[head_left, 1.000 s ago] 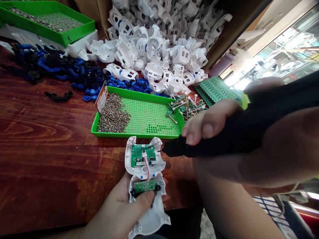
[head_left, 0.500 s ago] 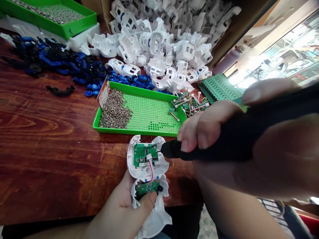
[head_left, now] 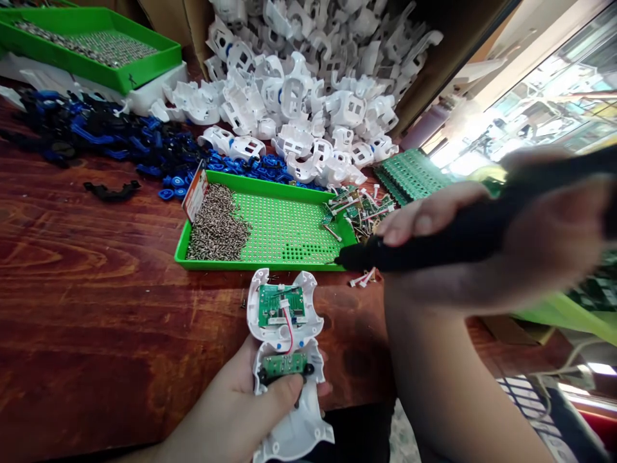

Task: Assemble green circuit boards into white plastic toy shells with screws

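Observation:
My left hand (head_left: 260,402) is closed around an opened white plastic housing (head_left: 295,431), its thumb pressing near a small green board (head_left: 283,364) with black parts at its ends. In the housing's upper half sits a larger green circuit board (head_left: 270,303), joined to the lower one by a red and white cable (head_left: 290,331). My right hand (head_left: 535,251), blurred by motion, grips a black electric screwdriver (head_left: 448,244). Its tip points left at the near right edge of a green perforated tray (head_left: 255,265), which holds a heap of small screws (head_left: 216,225) on its left.
White shells (head_left: 294,96) are heaped at the back, with blue and black plastic parts (head_left: 96,128) to their left. Small wired boards (head_left: 366,209) lie right of the tray, beside stacked green board panels (head_left: 409,173). Another green tray (head_left: 149,71) stands far left.
The screwdriver in my right hand has left the upper circuit board and moved up and away to the tray's near edge. My left hand still holds the housing in nearly the same place.

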### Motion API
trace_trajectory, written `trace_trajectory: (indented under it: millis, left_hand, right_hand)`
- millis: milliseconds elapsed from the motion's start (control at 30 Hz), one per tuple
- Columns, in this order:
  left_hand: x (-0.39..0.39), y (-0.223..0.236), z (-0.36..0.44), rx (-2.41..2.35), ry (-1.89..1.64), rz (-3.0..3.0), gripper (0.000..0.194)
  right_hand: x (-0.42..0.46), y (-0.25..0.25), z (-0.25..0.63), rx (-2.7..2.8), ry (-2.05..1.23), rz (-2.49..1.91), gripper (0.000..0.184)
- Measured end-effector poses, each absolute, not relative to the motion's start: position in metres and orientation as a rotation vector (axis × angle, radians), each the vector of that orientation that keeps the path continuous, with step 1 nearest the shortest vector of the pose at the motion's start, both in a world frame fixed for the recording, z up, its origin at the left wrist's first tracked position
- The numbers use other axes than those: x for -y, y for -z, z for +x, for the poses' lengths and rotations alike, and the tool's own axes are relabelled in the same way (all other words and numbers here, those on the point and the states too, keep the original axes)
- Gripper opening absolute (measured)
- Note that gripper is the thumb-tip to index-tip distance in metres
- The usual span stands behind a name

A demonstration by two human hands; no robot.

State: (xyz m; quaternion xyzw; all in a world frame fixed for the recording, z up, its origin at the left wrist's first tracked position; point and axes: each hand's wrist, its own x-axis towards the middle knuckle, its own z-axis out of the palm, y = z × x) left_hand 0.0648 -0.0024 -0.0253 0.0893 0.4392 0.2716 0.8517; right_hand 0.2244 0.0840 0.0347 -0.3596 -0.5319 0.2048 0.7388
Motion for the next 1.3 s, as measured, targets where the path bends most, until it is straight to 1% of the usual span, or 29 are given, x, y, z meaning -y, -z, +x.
trace_trajectory:
  millis: [33, 133, 367, 600, 767, 967, 1133, 1300]
  left_hand:
    - [0.002, 0.026, 0.064, -0.912, -0.561, 0.184, 0.041]
    - [0.002, 0.028, 0.061, -0.865, -0.535, 0.183, 0.042]
    - [0.005, 0.033, 0.059, -0.843, -0.520, 0.134, 0.049]
    - [-0.001, 0.022, 0.062, -0.904, -0.560, 0.100, 0.052]
    - [0.001, 0.024, 0.062, -0.906, -0.596, 0.115, 0.053]
    - [0.002, 0.025, 0.064, -0.895, -0.654, 0.092, 0.045]
    - [0.004, 0.028, 0.066, -0.902, -0.673, 0.107, 0.042]
    - [0.005, 0.027, 0.066, -0.877, -0.673, 0.138, 0.042]
  right_hand:
    - [-0.092, -0.030, 0.228, 1.133, -0.394, -0.742, 0.017]
    - [-0.115, -0.013, 0.236, 1.127, -0.306, -0.673, 0.012]
    - [-0.137, 0.007, 0.242, 1.201, -0.305, -0.666, 0.013]
    - [-0.140, 0.009, 0.242, 1.196, -0.285, -0.702, 0.013]
    - [-0.142, 0.009, 0.245, 1.199, -0.278, -0.754, 0.014]
    - [-0.139, 0.009, 0.243, 1.175, -0.320, -0.752, 0.012]
    - [-0.139, 0.010, 0.242, 1.179, -0.313, -0.759, 0.015]
    - [-0.125, -0.010, 0.238, 1.043, -0.280, -0.750, 0.013]
